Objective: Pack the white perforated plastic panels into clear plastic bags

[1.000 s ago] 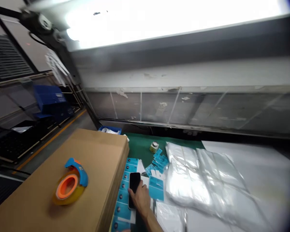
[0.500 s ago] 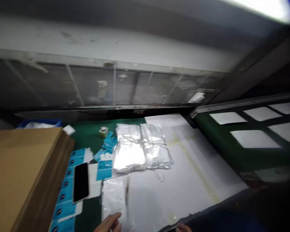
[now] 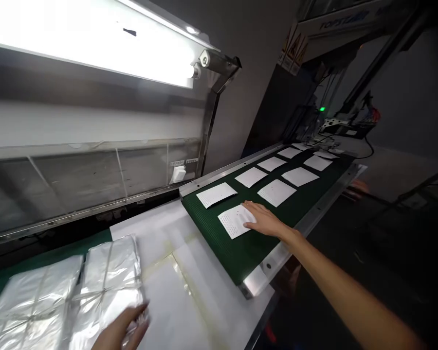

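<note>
My right hand [image 3: 264,219] reaches over the dark green conveyor belt [image 3: 219,248]. Its fingers are stretched out on a white printed card [image 3: 235,222] at the near end, covering the card's right side. At the bottom of the view, my left hand [image 3: 122,328] is partly cut off and somewhat blurred. Thumb and fingers stand apart, with no clear object held between them. Beside it lies a tied bundle of clear plastic bags [image 3: 111,265], and a second bundle of bags [image 3: 36,296] sits farther left.
Several more white cards [image 3: 276,193] lie in two rows along the belt. A metal rail [image 3: 314,214] edges the belt. White sheeting with yellowed tape [image 3: 168,291] covers the table. A bright lamp [image 3: 95,43] hangs above, and machinery [image 3: 346,127] stands at the belt's far end.
The view has swung right, toward the belt. My right hand has moved from the table's front edge onto a card. My left hand has left the bagged white paper and is beside the bag bundles.
</note>
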The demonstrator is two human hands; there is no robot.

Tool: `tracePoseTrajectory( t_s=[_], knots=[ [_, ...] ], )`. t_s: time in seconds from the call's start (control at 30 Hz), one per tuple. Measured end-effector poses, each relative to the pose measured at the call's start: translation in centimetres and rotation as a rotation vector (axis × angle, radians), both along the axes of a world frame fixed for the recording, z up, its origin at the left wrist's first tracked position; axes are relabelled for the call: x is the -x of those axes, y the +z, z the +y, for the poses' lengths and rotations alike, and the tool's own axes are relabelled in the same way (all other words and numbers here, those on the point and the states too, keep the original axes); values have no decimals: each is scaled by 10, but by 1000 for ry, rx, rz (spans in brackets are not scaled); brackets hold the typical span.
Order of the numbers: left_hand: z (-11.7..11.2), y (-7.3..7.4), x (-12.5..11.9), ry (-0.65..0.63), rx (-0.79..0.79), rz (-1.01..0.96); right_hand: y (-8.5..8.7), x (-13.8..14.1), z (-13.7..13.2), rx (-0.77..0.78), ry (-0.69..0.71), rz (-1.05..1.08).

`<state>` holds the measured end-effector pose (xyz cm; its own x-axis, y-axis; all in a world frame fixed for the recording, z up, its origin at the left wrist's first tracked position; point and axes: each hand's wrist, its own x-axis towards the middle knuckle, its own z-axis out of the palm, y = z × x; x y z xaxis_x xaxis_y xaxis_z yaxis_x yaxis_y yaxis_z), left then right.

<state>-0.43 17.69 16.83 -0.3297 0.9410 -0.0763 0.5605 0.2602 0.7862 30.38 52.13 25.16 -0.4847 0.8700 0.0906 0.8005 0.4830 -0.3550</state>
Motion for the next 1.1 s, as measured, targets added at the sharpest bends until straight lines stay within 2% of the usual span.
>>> tracePoseTrajectory(
  t_s=[0.03, 0.1, 0.17, 0.23, 0.27, 0.33, 0.4, 0.47, 0.53, 0.6, 0.67, 0.73, 0.77, 0.83, 0.9, 0.93, 1.0, 1.1],
  knots=[
    [46, 12, -12, -116, -55, 88, -1, 5, 25, 18, 42, -34],
    [147, 32, -34, -292, -164, 241, -8, 16, 57, 48, 88, -88],
    [243, 43, -55, -306, -242, 304, -13, 21, 70, 65, 114, -122],
    [318, 43, -72, -293, -278, 341, -12, 14, 67, 73, 149, -131],
    [345, 40, -80, -293, -291, 347, -8, 6, 63, 75, 165, -122],
    [381, 32, -90, -297, -306, 327, 5, -16, 50, 77, 171, -73],
    [397, 29, -94, -297, -321, 267, 20, -40, 34, 70, 111, 17],
    [398, 35, -92, -277, -352, 174, 31, -60, 16, 50, -13, 150],
    [385, 48, -87, -237, -399, 57, 33, -68, -4, 29, -141, 303],
    [352, 60, -81, -183, -438, -80, 25, -57, -27, 106, -273, 615],
    [296, 64, -76, -124, -442, -227, 13, -26, -57, 311, -363, 1024],
    [222, 58, -73, -63, -406, -364, -1, 18, -97, 569, -352, 1281],
    [183, 52, -72, -19, -383, -454, -8, 41, -120, 682, -317, 1297],
    [104, 38, -71, 113, -355, -822, -23, 84, -170, 872, -267, 1205],
    [33, 26, -67, 320, -376, -1181, -40, 118, -221, 1007, -249, 1032],
    [2, 21, -63, 431, -401, -1285, -49, 133, -245, 1051, -225, 931],
    [-56, 12, -54, 619, -449, -1321, -67, 159, -291, 1092, -142, 720],
    [-127, -5, -42, 769, -507, -1319, -92, 188, -356, 1057, -82, 478]
  ],
)
